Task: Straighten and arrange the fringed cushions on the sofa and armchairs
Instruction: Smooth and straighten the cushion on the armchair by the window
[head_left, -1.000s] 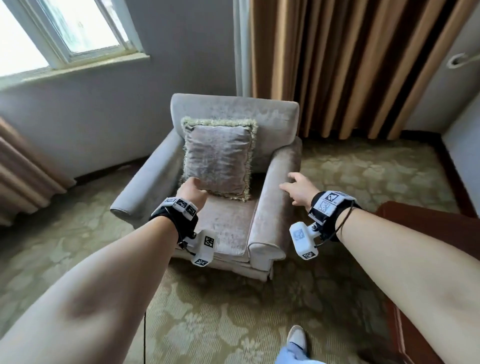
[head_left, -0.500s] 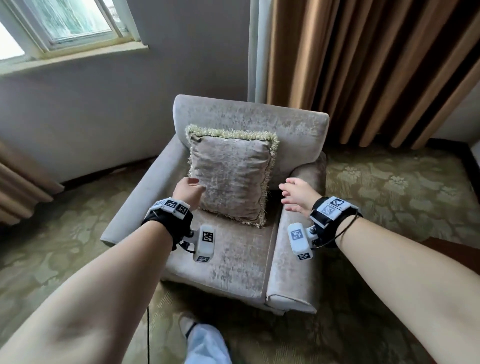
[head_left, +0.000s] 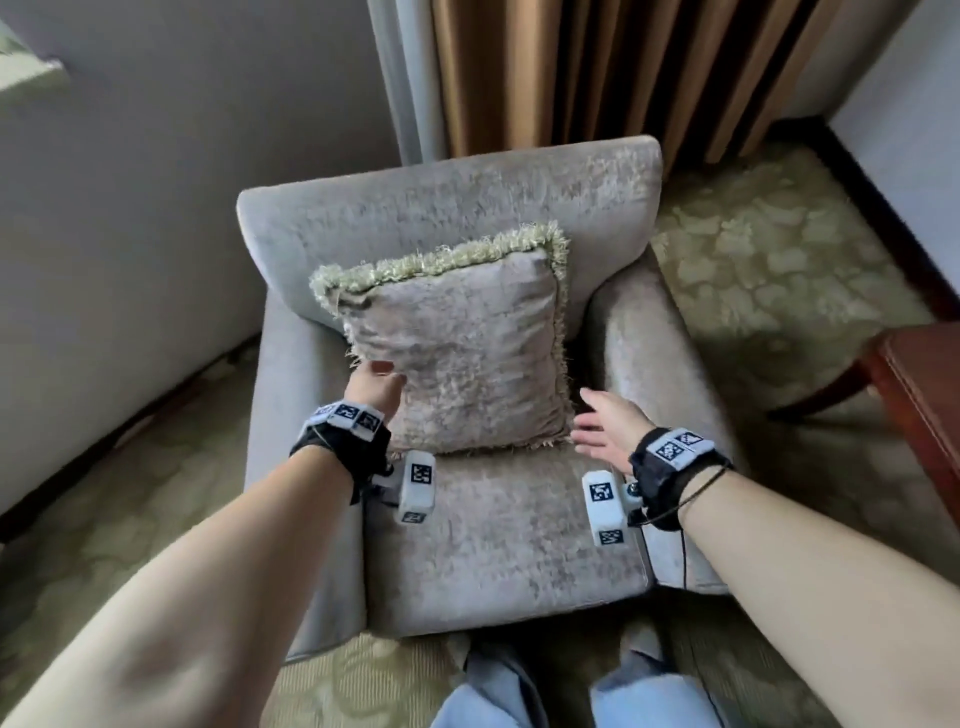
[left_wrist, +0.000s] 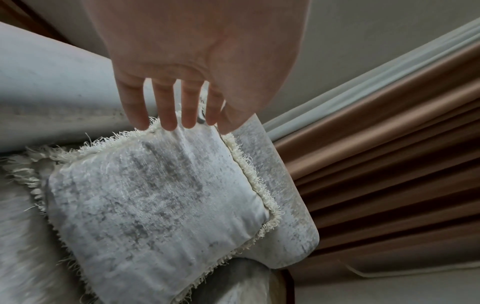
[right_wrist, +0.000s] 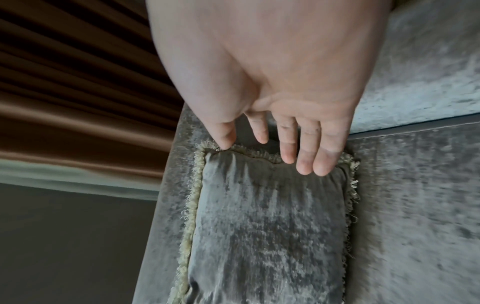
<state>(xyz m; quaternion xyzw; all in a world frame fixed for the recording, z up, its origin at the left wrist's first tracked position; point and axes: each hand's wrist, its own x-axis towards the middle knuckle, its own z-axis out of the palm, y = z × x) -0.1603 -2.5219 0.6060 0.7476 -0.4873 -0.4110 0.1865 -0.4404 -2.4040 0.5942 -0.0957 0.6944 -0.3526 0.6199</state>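
Two hands out here: left hand (head_left: 375, 385) at 9 o'clock of the fringed cushion (head_left: 457, 353), fingers straight, slightly apart, tips at its edge. Cushion leans on the armchair (head_left: 467, 197) back. Right hand (head_left: 605, 426) at 4 o'clock, fingers spread, holding nothing

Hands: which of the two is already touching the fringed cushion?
The left hand, open fingers against the fringed grey velvet cushion at its left edge. The right hand hovers open just off its lower right corner.
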